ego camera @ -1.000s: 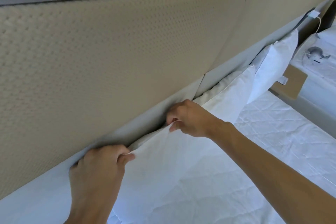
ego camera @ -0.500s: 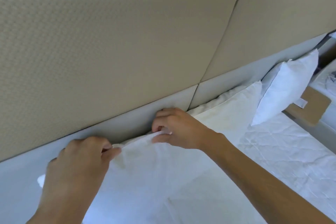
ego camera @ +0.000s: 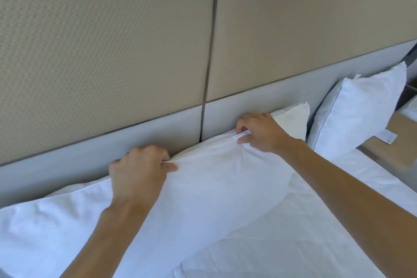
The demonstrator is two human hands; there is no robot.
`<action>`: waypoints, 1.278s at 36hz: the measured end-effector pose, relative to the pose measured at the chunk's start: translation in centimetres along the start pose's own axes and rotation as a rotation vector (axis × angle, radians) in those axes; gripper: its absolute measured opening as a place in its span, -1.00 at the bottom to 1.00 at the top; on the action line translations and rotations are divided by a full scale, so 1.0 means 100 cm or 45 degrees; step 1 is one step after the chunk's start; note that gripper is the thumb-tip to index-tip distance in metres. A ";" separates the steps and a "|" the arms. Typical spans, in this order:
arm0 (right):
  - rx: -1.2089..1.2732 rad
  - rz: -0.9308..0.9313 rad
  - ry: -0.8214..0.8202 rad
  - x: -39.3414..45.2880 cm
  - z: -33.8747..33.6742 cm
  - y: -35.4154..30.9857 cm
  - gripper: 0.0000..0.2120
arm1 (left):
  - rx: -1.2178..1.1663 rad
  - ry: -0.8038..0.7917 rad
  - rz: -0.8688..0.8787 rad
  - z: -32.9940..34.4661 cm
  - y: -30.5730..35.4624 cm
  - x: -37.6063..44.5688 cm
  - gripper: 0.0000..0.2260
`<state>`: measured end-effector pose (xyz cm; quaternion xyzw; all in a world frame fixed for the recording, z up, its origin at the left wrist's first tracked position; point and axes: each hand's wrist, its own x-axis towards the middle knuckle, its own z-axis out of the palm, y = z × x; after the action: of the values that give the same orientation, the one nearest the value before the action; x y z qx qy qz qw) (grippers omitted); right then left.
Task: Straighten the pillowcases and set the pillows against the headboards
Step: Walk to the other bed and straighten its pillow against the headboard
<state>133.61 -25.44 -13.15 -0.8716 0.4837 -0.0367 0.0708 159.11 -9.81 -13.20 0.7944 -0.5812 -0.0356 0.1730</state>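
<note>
Now my left hand (ego camera: 137, 171) and right hand (ego camera: 259, 132) pinch the pillowcase (ego camera: 209, 183) top edge, spread wider than before; the cloth has pulled taut against the headboard (ego camera: 158, 135); nearly straightened, I judge.

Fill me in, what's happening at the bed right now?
A person is straightening a pillowcase. Both hands pinch the top edge of the near white pillow, the left hand toward its left part and the right hand further right, pulling the fabric taut. The pillow lies on the bed along the grey base of the headboard. A second white pillow already leans against the headboard to the right, untouched. White bedding covers the mattress below.
</note>
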 end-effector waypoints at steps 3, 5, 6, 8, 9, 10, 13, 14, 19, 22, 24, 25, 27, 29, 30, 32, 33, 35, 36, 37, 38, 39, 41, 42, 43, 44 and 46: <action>0.195 0.035 0.073 0.005 -0.008 0.007 -0.79 | -0.051 0.090 -0.048 -0.005 -0.004 -0.001 -0.83; 0.279 0.030 0.157 0.007 -0.012 0.011 -0.77 | -0.036 0.114 -0.064 -0.006 -0.002 -0.002 -0.83; 0.289 0.016 0.184 0.007 -0.012 0.012 -0.77 | -0.020 0.119 -0.068 -0.004 0.000 -0.003 -0.83; 0.261 -0.028 0.197 0.005 -0.010 0.015 -0.79 | 0.016 0.109 -0.050 0.000 0.004 -0.001 -0.82; 0.239 -0.054 0.187 0.004 -0.008 0.018 -0.81 | 0.025 0.087 -0.032 0.003 0.008 0.001 -0.82; 0.212 -0.077 0.172 0.002 -0.007 0.022 -0.82 | 0.027 0.058 -0.008 0.006 0.013 0.003 -0.80; 0.136 -0.062 0.105 0.000 -0.007 0.042 -0.81 | 0.045 -0.044 0.106 0.018 0.034 0.013 -0.71; 0.115 -0.036 0.084 0.000 -0.007 0.048 -0.82 | 0.061 -0.076 0.140 0.022 0.043 0.017 -0.68; 0.026 0.028 0.154 0.000 -0.008 0.071 -0.96 | 0.047 -0.085 0.234 0.040 0.081 0.033 -0.73; -0.006 0.013 0.262 0.002 -0.014 0.079 -0.96 | 0.020 0.051 0.231 0.039 0.083 0.038 -0.76; -0.026 -0.058 0.301 0.005 -0.015 0.081 -0.94 | -0.008 0.130 0.221 0.039 0.080 0.039 -0.78; -0.031 -0.088 0.309 0.006 -0.015 0.081 -0.92 | -0.009 0.150 0.214 0.039 0.078 0.039 -0.79; -0.002 -0.113 0.311 0.008 -0.013 0.083 -0.90 | 0.030 0.157 0.204 0.041 0.078 0.038 -0.77; 0.075 -0.102 0.313 0.008 -0.012 0.088 -0.90 | 0.059 0.155 0.221 0.043 0.082 0.039 -0.76; 0.106 -0.088 0.319 0.007 -0.012 0.092 -0.91 | 0.054 0.154 0.236 0.044 0.085 0.041 -0.76; 0.128 -0.066 0.323 0.005 -0.013 0.101 -0.92 | 0.032 0.122 0.261 0.046 0.091 0.047 -0.77; 0.127 -0.061 0.316 0.004 -0.014 0.107 -0.91 | 0.028 0.086 0.274 0.047 0.096 0.050 -0.76; 0.112 -0.048 0.294 0.002 -0.016 0.117 -0.90 | 0.031 0.009 0.315 0.052 0.108 0.056 -0.72; 0.105 -0.041 0.285 0.001 -0.016 0.120 -0.91 | 0.045 -0.021 0.345 0.055 0.114 0.058 -0.70; 0.097 -0.035 0.274 0.001 -0.016 0.123 -0.91 | 0.073 -0.046 0.380 0.058 0.121 0.060 -0.69; 0.087 -0.032 0.260 0.000 -0.014 0.125 -0.91 | 0.107 -0.061 0.414 0.062 0.127 0.062 -0.70; 0.069 -0.033 0.245 -0.001 -0.013 0.126 -0.92 | 0.135 -0.063 0.440 0.064 0.132 0.065 -0.72; 0.038 -0.024 0.248 -0.001 -0.009 0.127 -0.91 | 0.189 -0.017 0.473 0.067 0.141 0.071 -0.72; 0.038 -0.005 0.271 0.000 -0.008 0.128 -0.90 | 0.218 0.020 0.478 0.066 0.143 0.074 -0.71; 0.046 0.018 0.307 0.002 -0.009 0.129 -0.88 | 0.234 0.056 0.476 0.065 0.144 0.077 -0.70; 0.056 0.031 0.352 0.004 -0.011 0.130 -0.86 | 0.237 0.085 0.472 0.063 0.144 0.080 -0.70; 0.073 0.014 0.414 0.009 -0.014 0.131 -0.85 | 0.244 0.120 0.467 0.062 0.142 0.083 -0.70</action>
<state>122.93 -33.16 -13.81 -0.8491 0.4923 -0.1906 0.0165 147.22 -22.75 -13.29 0.6888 -0.7081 0.0890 0.1272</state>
